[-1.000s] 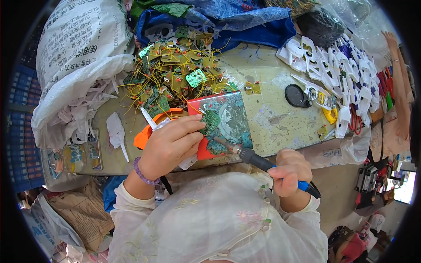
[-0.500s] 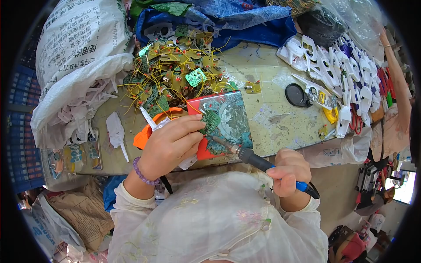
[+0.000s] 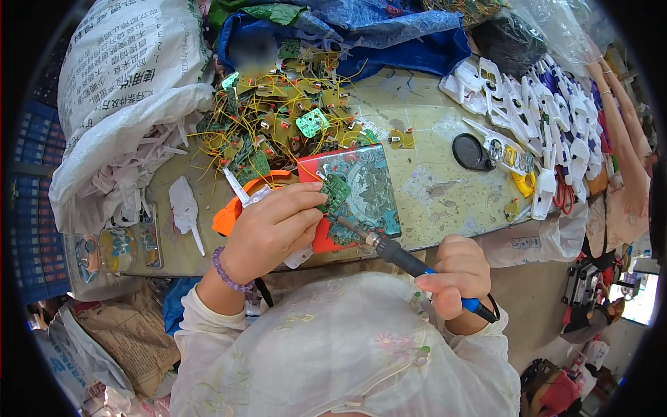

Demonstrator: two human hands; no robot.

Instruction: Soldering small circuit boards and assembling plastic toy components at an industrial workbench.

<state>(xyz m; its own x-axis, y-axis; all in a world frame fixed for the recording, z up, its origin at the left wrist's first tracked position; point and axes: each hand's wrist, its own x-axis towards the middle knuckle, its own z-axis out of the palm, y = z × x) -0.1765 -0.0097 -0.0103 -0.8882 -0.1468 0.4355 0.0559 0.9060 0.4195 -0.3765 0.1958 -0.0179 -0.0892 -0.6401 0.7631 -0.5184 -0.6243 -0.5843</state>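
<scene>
My left hand [image 3: 274, 226], with a purple bead bracelet at the wrist, pinches the edge of a small green circuit board [image 3: 336, 192]. The board is tilted over a flat red block [image 3: 326, 240] whose top bears a worn dark green layer. My right hand [image 3: 458, 278] grips a soldering iron [image 3: 403, 258] by its blue and black handle. Its tip points up-left, close to the board's lower edge; whether they touch I cannot make out. Beside my left hand lie an orange object [image 3: 226, 217] and a white plastic casing [image 3: 240, 184], both partly covered by the hand.
A heap of circuit boards with yellow wires [image 3: 278, 118] lies beyond the block. At left stands a white woven sack [image 3: 132, 69] of white parts. White casings [image 3: 549, 118] are piled at right, near a round black object [image 3: 472, 151] and another person's arms [image 3: 625, 132].
My right thumb and fingers have shifted slightly left along the soldering iron's handle. The left hand and board stay nearly still. More of the other person's arms shows at the right.
</scene>
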